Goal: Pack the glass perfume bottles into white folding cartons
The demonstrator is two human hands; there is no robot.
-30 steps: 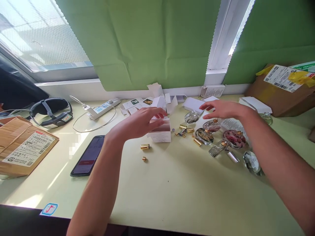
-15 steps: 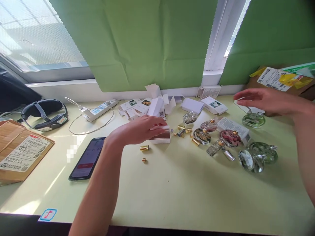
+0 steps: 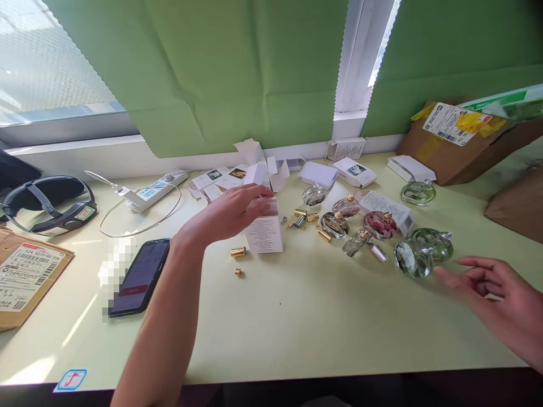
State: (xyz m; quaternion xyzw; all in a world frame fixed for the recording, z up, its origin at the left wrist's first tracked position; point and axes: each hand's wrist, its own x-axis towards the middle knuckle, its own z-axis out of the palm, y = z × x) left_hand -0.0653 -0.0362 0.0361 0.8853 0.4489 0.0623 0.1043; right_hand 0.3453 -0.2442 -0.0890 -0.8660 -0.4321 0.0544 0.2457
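White is the box [image 3: 264,234] the left hand [image 3: 231,212] holds; the right hand [image 3: 498,291] hovers wide beside glass bottles [image 3: 408,259].

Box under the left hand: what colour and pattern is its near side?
White with rows of small dark print; the box shows best in the head view.

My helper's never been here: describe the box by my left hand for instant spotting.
Below the green blind, find the pale table. Toward its middle stands a white box, small print on its near face. Unlike the boxes behind, it has your left hand at its top.
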